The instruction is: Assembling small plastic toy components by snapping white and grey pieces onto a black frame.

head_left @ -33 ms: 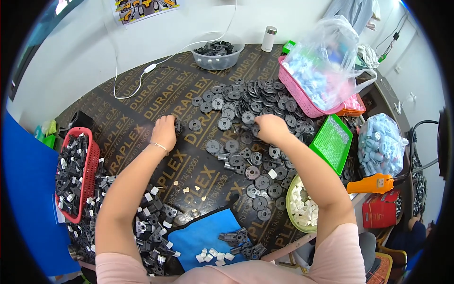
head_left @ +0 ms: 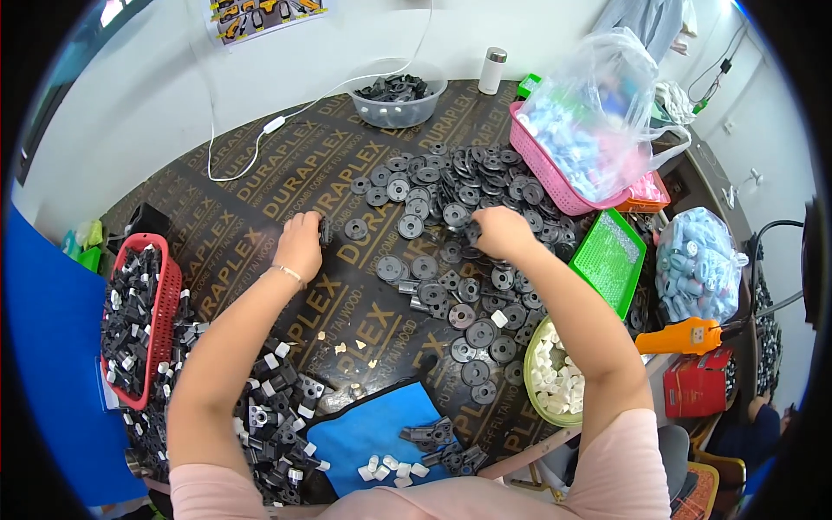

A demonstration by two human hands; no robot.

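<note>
My left hand [head_left: 301, 247] is closed on a black round disc [head_left: 325, 231], seen edge-on at its right side. Over the right part of the table, my right hand [head_left: 503, 234] has its fingers bent round another black disc [head_left: 472, 232], mostly hidden by the fingers. Beneath and beyond that hand spreads a heap of black discs [head_left: 490, 173] with holes in their centres. More loose discs [head_left: 482, 333] lie nearer to me, among a few black tube-shaped parts [head_left: 429, 295]. A single disc [head_left: 356, 229] lies between my hands.
Black-and-white parts fill a red basket [head_left: 173, 290] and the table at left. Several white caps [head_left: 403, 470] sit on a blue cloth [head_left: 347, 429]. At right are a yellow-green bowl [head_left: 530, 386] of white pieces, a green tray [head_left: 598, 269], a pink basket [head_left: 542, 173] and an orange tool [head_left: 680, 336].
My right hand has shifted slightly to the right, and the black disc at its fingers shows less. My left forearm has moved a little outward; the left hand stays nearly in place.
</note>
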